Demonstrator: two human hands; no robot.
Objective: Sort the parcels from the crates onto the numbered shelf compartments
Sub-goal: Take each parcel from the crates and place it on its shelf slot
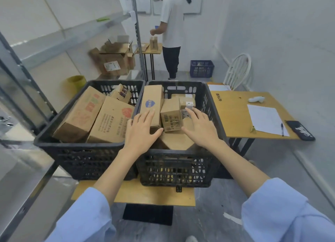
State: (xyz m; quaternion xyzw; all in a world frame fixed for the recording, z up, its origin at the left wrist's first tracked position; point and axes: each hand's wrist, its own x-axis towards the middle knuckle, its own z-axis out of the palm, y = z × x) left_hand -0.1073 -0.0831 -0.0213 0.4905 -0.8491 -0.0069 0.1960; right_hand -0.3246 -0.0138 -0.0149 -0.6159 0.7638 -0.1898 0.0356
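- Left hand (142, 128): open, with fingers straight and spread over the near end of the long carton with the blue badge (152, 100). I can't tell whether it is pressing or just above it.
- Right hand (200, 126): also open and gripping nothing. Its fingertips reach toward a little white-labelled box (187, 102).
- Between the two hands a small brown carton (170, 117) stands tilted, propped on a larger box (178, 142) beneath it.
- All these parcels sit in the right crate (174, 169). The left crate (81, 160) beside it holds bigger cartons (110, 122), jumbled at angles.
- The metal shelf (36, 47) runs along the left, well apart from the hands. I can't read any compartment numbers from here.
- What could go wrong:
  - The small carton is only leaning, so lifting it or its neighbour one-handed may make the pile slump.
  - The long carton rests near the rim shared by the crates, so a nudge could tip it into the wrong crate.
  - Grabbing before reading the label risks the wrong compartment.
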